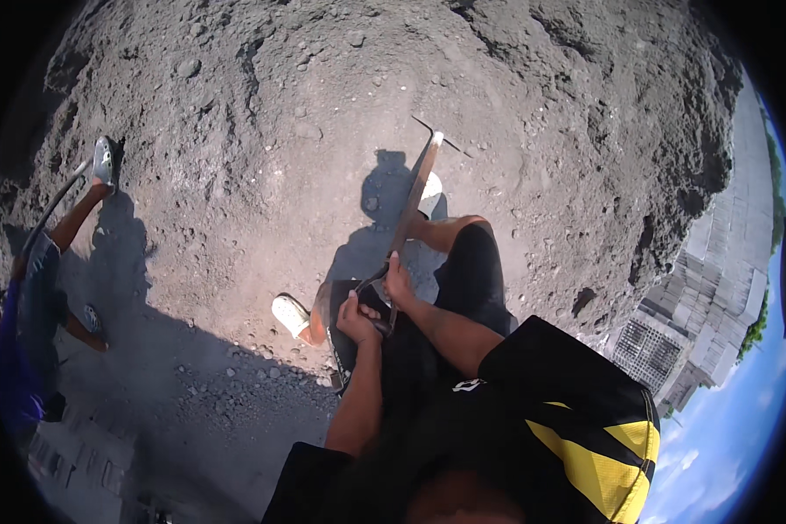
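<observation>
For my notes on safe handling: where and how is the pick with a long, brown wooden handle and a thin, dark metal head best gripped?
Probably by the near part of its long, brown wooden handle, approached from the near side, where the right hand grips: it is straight and slants toward that hand, the thin, dark metal head farthest away.

Bare left forearm (pixel 355 410) steep, nearly upright in the view, and the left grip (pixel 358 321) is curled in, fingers (pixel 371 311) folded toward the right, left thumb (pixel 352 299) pointing forward! Across from it, the bare right forearm (pixel 454 336) slants forward and leftward, right grip (pixel 399 286) wrapped closed, right thumb (pixel 394 259) laid straight, pointing away from the body! Close together, these two, the right one a touch farther forward.
</observation>
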Demonstrator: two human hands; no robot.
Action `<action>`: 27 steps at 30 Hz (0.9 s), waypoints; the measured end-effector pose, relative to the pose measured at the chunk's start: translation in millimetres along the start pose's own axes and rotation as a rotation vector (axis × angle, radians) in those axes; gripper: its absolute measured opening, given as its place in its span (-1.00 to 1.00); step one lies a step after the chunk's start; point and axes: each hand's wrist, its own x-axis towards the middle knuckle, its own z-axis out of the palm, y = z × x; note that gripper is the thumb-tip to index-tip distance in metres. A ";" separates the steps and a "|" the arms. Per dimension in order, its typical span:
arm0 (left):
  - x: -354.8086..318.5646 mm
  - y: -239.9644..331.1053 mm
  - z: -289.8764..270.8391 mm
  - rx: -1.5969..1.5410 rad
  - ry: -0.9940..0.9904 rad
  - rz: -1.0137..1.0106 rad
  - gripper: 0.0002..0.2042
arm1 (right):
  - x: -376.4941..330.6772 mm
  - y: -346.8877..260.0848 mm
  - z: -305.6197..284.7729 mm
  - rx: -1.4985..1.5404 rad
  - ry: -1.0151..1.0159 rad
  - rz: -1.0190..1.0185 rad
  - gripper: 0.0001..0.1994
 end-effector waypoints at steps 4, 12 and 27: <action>31.1 -19.8 14.0 0.073 0.028 0.026 -0.73 | 66.8 -0.8 -15.5 -0.087 -0.113 -0.019 -0.38; 30.6 44.2 30.6 0.202 0.316 0.051 -0.73 | 139.3 -118.1 -43.0 -0.054 -0.116 -0.047 -0.70; -45.0 84.3 -3.1 0.588 0.250 0.630 -0.76 | 109.4 -99.8 -52.6 0.988 -0.397 0.355 -0.88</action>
